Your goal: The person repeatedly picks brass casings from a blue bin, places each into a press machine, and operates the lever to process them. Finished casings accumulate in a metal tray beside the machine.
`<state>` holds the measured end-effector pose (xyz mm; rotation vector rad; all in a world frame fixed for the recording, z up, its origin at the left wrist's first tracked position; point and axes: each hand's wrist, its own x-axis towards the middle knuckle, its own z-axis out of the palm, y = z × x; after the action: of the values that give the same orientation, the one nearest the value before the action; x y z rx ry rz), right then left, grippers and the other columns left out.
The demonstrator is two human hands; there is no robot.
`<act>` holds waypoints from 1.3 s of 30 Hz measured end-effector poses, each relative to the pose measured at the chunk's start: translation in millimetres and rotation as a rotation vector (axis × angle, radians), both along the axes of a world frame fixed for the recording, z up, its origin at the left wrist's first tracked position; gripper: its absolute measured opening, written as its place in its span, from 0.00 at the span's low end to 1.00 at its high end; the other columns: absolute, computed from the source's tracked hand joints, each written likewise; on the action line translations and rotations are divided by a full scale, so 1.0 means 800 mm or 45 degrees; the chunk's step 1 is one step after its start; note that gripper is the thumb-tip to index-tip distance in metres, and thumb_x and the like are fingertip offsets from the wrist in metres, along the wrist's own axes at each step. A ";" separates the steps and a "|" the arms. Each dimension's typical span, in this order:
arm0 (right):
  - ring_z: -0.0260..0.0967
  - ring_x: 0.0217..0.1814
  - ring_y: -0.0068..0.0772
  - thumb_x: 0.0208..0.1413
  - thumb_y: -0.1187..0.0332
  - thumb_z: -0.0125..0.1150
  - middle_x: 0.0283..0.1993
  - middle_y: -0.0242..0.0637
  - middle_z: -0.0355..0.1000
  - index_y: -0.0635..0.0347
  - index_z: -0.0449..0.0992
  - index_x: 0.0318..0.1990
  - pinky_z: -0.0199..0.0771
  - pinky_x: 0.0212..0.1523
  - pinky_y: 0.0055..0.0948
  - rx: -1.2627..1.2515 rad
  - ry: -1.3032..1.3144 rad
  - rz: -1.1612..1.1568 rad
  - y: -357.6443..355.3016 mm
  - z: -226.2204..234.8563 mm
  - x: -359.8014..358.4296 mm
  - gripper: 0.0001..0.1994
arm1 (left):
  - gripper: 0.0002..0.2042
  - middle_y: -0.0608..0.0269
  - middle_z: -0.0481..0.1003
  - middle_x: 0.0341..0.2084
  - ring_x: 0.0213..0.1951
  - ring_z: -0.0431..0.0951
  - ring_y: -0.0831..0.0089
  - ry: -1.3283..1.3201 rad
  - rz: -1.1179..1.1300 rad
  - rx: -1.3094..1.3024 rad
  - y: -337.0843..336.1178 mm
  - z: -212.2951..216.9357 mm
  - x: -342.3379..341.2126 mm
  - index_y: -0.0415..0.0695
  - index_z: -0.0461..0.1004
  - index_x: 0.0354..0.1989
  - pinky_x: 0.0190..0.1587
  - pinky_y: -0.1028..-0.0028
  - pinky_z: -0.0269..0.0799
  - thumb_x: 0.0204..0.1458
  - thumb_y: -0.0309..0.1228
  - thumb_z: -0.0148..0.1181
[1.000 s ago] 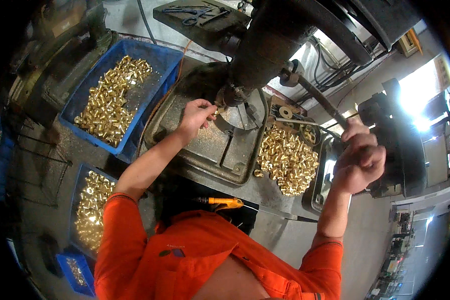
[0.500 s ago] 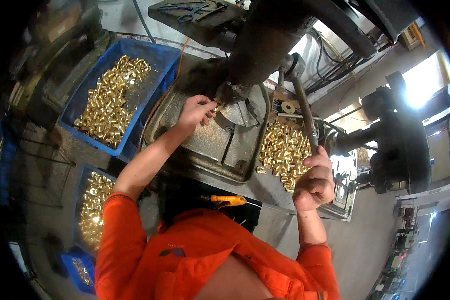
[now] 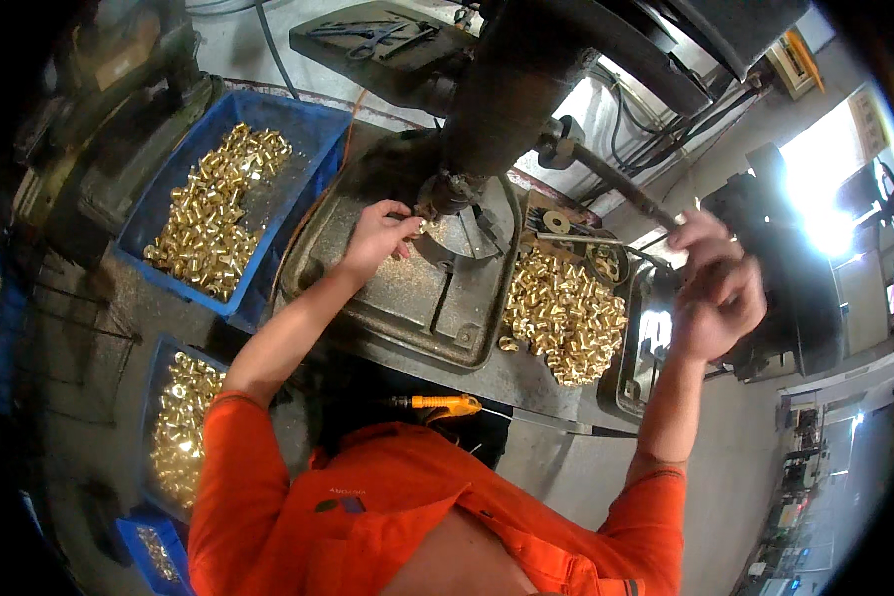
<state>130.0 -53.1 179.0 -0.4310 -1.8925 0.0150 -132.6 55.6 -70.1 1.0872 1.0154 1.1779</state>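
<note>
- Drill press [image 3: 526, 89]: dark column and head rise over the middle of the bench; its spindle ends just above a round chuck plate [image 3: 467, 233] on the grey press table [image 3: 407, 298].
- Press table: a worn metal tray with raised rim, dusted with fine brass swarf, set between the blue bin and the loose heap of parts.
- Blue bin [image 3: 268, 129]: stands left of the press table, part-filled with brass fittings [image 3: 214, 214].
- Brass heap [image 3: 566, 313]: loose fittings piled on the bench just right of the press table, near the right forearm.
- Second bin [image 3: 174, 427]: lower left, beside the left elbow, also holding brass parts.
- Feed lever [image 3: 606, 179]: a dark rod running from the press head out to the right and downward.
- Right hand [image 3: 715, 293]: raised at the outer end of the lever, fingers curled closed about the handle; the hand is motion-blurred.
- Left hand [image 3: 377, 238]: reaches across the table to the chuck, fingertips pinched on a small brass part [image 3: 422, 226] directly under the spindle.
- Screwdriver [image 3: 437, 403]: orange-handled, lying at the near bench edge, well apart from both hands.
</note>
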 end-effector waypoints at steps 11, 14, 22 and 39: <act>0.64 0.26 0.41 0.28 0.87 0.33 0.19 0.38 0.58 0.57 0.54 0.20 0.66 0.36 0.38 -0.241 0.376 0.095 0.048 0.043 0.015 0.12 | 0.13 0.59 0.75 0.36 0.36 0.75 0.66 1.265 0.294 1.494 -0.017 0.013 -0.008 0.42 0.73 0.36 0.47 0.65 0.64 0.38 0.24 0.60; 0.63 0.23 0.40 0.30 0.87 0.36 0.17 0.38 0.57 0.56 0.53 0.20 0.65 0.40 0.45 -0.039 0.258 0.106 0.027 0.018 -0.001 0.11 | 0.12 0.59 0.75 0.36 0.37 0.76 0.67 1.333 0.268 1.521 -0.013 0.011 -0.008 0.43 0.74 0.36 0.49 0.64 0.63 0.39 0.23 0.58; 0.67 0.27 0.41 0.39 0.75 0.55 0.19 0.35 0.60 0.56 0.56 0.19 0.61 0.43 0.49 0.115 0.095 0.120 -0.012 -0.072 -0.002 0.11 | 0.11 0.59 0.76 0.36 0.37 0.76 0.68 1.367 0.238 1.542 -0.009 0.016 -0.010 0.43 0.75 0.34 0.48 0.64 0.64 0.39 0.23 0.58; 0.67 0.24 0.39 0.44 0.71 0.58 0.19 0.33 0.60 0.56 0.57 0.20 0.63 0.42 0.49 0.094 0.060 0.111 -0.005 -0.052 -0.004 0.13 | 0.10 0.59 0.76 0.36 0.36 0.77 0.68 1.207 0.173 1.603 0.003 0.020 -0.017 0.42 0.76 0.34 0.43 0.66 0.67 0.40 0.23 0.55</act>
<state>126.8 -57.1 137.5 -0.2958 -1.8579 0.0131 -146.3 57.9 -53.8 2.7814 0.9779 1.4407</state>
